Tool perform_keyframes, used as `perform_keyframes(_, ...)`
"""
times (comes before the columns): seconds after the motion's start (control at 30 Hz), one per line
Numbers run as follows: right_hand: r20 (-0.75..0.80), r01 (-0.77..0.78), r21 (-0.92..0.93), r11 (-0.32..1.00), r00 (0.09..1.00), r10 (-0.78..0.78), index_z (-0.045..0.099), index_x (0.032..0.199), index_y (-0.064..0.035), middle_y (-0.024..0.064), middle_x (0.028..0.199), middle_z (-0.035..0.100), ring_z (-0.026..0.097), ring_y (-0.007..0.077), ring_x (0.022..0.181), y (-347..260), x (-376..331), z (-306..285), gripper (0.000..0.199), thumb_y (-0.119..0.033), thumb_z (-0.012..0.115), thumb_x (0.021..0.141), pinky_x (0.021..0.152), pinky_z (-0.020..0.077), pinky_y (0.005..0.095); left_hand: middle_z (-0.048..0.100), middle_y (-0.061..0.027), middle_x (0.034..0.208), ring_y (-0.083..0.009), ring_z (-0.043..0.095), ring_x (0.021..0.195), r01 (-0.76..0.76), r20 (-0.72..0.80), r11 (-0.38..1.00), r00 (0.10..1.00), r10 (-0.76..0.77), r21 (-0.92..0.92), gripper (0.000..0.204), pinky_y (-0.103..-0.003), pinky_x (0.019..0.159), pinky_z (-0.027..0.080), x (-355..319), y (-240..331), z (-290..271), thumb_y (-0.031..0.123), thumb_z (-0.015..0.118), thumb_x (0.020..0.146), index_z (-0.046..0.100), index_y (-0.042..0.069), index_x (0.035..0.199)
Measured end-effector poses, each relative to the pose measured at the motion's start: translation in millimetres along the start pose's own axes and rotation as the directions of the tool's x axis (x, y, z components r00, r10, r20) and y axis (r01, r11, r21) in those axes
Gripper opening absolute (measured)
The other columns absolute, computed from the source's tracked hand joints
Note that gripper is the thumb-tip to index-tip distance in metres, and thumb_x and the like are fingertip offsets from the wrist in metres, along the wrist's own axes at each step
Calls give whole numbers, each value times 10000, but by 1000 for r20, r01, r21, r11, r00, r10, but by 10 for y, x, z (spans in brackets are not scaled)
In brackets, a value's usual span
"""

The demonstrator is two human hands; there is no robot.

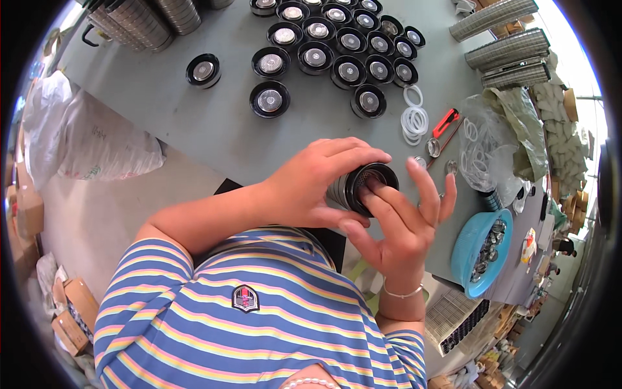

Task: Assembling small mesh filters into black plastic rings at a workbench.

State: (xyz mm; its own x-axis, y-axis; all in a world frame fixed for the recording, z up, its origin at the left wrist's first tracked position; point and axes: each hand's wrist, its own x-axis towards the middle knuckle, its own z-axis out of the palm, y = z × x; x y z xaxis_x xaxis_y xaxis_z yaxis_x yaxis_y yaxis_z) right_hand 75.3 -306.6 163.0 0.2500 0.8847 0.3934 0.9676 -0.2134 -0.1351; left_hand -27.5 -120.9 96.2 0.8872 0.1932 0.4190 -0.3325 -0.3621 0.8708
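Note:
Close to my body, my left hand is wrapped around a black-rimmed round cup with a ribbed, metallic-looking side. The cup lies tilted, its opening toward my right hand. Two fingers of that hand reach inside, against what looks like a perforated metal disc. Its other fingers are spread in the air, and the thumb is near the lower rim. The fingertips inside are partly hidden. Across the table stand several similar black cups with round metal mesh discs in the middle.
White rings lie right of the cups, beside a red utility knife. A clear plastic bag holds more rings. The blue basket at the right contains small metal parts. Ribbed metal stacks stand at the far left.

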Motion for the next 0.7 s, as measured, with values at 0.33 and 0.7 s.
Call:
perform_keyframes(0.33,-130,-1,452,892,989,67,829,1000,-93,51,1095,813,643,318,1388,175,-82,22,383,-471,780,968,1264,335,608,630,-179,1493,-353,581,1434,-70,-20,994,997,68,-80,822,-467,1218,451,17,-4,4,227,901,808,566,31,1532)
perform_keyframes(0.7,-70,-525,76,847,845,530,686,1385,-45,164,1410,684,638,339,1278,1333,-649,787,460,-108,791,943,1124,491,447,675,-109,1216,-281,702,992,679,-383,464,718,-581,569,642,-387,866,573,-497,215,-1328,284,975,684,656,94,1207)
